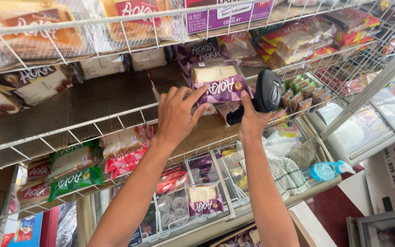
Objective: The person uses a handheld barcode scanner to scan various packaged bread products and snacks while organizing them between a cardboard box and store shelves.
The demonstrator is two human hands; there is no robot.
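My left hand [177,114] grips the left end of a purple-wrapped bread packet [221,82], lifted in front of the middle wire shelf [92,120]. My right hand [251,122] is closed around the handle of a black handheld barcode scanner [267,93], whose head sits right beside the packet's right end. Both forearms reach up from the bottom of the view.
White wire shelves hold more wrapped bread packets: orange ones [33,32] on top, brown ones [28,84] at left, green ones [75,180] below. A freezer chest [389,110] stands at right, with a checked cloth [289,176] and a blue spray bottle [328,170] beside it.
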